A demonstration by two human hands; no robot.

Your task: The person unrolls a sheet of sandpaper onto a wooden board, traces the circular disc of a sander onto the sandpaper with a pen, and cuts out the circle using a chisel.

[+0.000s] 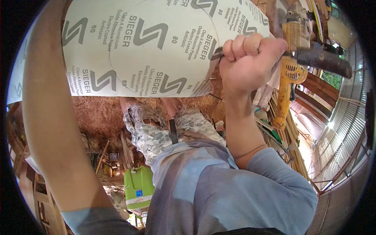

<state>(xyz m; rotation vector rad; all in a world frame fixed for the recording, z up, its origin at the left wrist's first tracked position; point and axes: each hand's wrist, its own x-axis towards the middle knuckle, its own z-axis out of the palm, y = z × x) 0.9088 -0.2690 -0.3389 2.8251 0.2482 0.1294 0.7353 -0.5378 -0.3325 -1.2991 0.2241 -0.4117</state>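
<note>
We clench the fingers of our right hand (248,64) around a slim dark implement (218,53); its exposed end lies over the edge region of the printed abrasive sheet (150,43). The sheet spans the upper view, between our forearms, and bears a curved line. Our left forearm (53,102) overlaps its left part; the left hand is outside the frame, so we cannot tell its finger state. A yellow tool (290,76) appears right of our fist.

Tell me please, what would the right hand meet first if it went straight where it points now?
Going along its forearm's line, the right hand would probably meet the SIEGER abrasive paper first, though depth is unclear and it might pass over it.
</note>
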